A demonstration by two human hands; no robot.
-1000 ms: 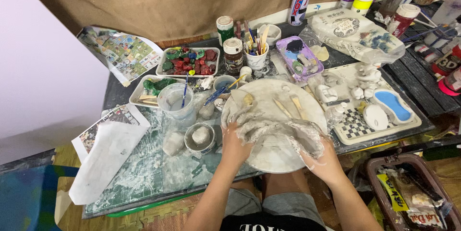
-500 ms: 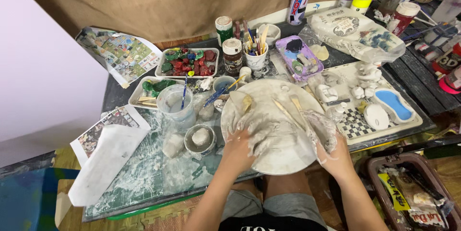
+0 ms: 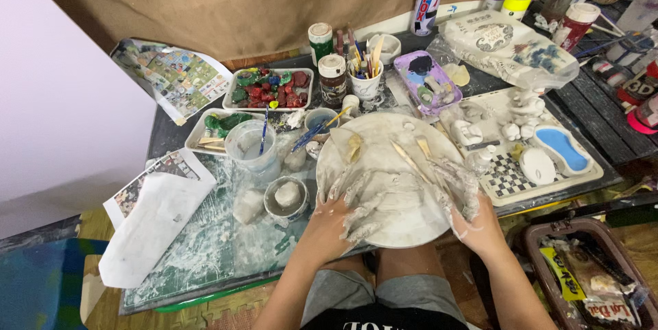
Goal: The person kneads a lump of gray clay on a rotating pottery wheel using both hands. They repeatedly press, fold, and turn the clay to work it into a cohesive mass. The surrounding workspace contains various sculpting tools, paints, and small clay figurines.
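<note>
A round white board [image 3: 384,139] lies on the low table with a flattened slab of wet grey clay [image 3: 397,193] on it. My left hand [image 3: 343,210] rests flat on the slab's left side, fingers spread and coated in slip. At the slab's right edge my right hand [image 3: 462,196] presses down, its fingers also spread and smeared with clay. Two wooden modelling tools [image 3: 411,159] lie on the board just beyond my fingers.
A clear cup of water [image 3: 250,148] and a small bowl with a clay lump [image 3: 286,196] stand left of the board. Trays of coloured clay pieces [image 3: 269,88], a cup of tools [image 3: 364,76], a purple palette [image 3: 426,80] and a tray of white figures [image 3: 521,138] crowd the back and right.
My hands have spread apart on the clay: the left slid down and left, the right moved out to the slab's right edge. The camera view shifted slightly.
</note>
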